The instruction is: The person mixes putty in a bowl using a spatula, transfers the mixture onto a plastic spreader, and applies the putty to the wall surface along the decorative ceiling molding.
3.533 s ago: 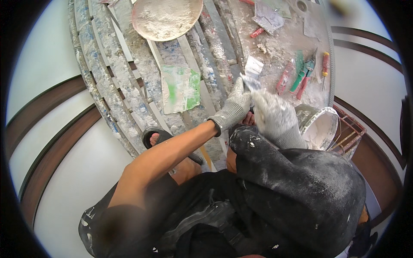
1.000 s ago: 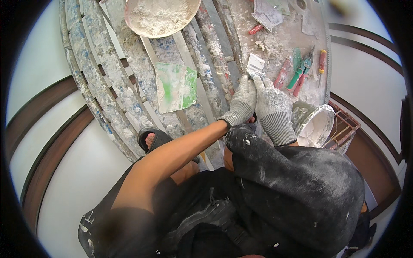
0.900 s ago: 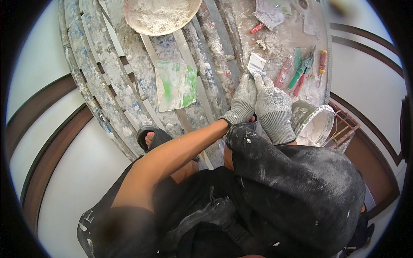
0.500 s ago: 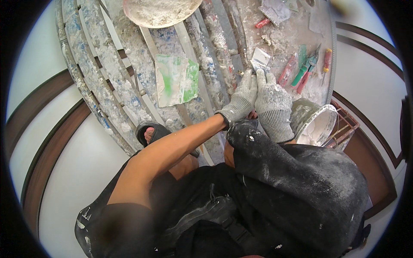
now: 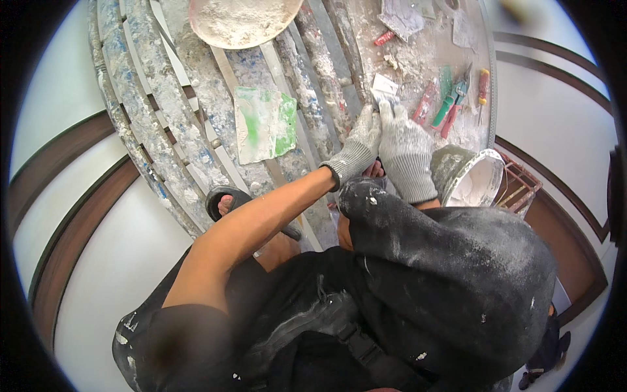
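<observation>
Head view: with right hand (image 5: 406,144) stretched out and left hand (image 5: 359,147) bunched close beside, cannot tell any grip on the white piece (image 5: 385,84) just ahead, nearer the right, well inside the right edge of the bench (image 5: 490,124).

At 1 o'clock, the left hand (image 5: 359,145) and right hand (image 5: 406,150) are gloved in matt grey knit, ribbed at the wrists and crusted white toward the tips. At 10 o'clock the slats (image 5: 166,85) look coarse and caked; at 2 o'clock, the cutters (image 5: 459,91) have metal-looking blades (image 5: 466,75) and smooth, plastic-looking handles (image 5: 442,112). The clothing (image 5: 450,261) at 4 o'clock is matt black cloth, chalky with powder.
</observation>
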`<state>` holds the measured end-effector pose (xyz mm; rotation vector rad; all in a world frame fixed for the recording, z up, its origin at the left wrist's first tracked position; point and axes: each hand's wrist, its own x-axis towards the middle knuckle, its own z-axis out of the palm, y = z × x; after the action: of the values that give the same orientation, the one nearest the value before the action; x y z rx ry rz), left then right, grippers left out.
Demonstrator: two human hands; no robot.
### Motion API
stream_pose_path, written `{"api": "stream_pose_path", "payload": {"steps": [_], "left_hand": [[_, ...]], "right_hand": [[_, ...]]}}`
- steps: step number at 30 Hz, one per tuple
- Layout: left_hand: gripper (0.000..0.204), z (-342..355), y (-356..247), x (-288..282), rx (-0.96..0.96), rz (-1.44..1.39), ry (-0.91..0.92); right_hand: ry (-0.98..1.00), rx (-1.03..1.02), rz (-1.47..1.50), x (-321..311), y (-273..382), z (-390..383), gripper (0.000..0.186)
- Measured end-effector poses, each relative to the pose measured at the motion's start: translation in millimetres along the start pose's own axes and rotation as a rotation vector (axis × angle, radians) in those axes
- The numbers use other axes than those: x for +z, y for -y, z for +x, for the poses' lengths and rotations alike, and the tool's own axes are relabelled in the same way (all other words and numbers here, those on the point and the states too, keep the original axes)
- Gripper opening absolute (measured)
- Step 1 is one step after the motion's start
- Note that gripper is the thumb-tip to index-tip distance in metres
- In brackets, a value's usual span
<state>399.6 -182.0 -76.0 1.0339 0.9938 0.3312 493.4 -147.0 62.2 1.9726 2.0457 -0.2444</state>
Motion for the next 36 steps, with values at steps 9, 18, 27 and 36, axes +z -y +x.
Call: {"api": "stream_pose_path", "payload": {"steps": [9,18,27,36], "left_hand": [[0.062,-21,-38,-9,-0.05,-0.154,-0.083],[0.06,-3,3,12,0.011,-0.046,-0.153],[0.053,-13,-12,8,0.171,0.086,-0.122],[0.053,-7,2,12,0.183,0.119,-0.1]], "right_hand": [[-0.049,-0.002,-0.038,12,-3,2,0.048],[0.153,0.108,0.018,-14,9,0,0.056],[-0.088,-0.046,-0.017,7,-7,-3,0.053],[-0.157,-0.106,-0.017,9,-11,0,0.05]]}}
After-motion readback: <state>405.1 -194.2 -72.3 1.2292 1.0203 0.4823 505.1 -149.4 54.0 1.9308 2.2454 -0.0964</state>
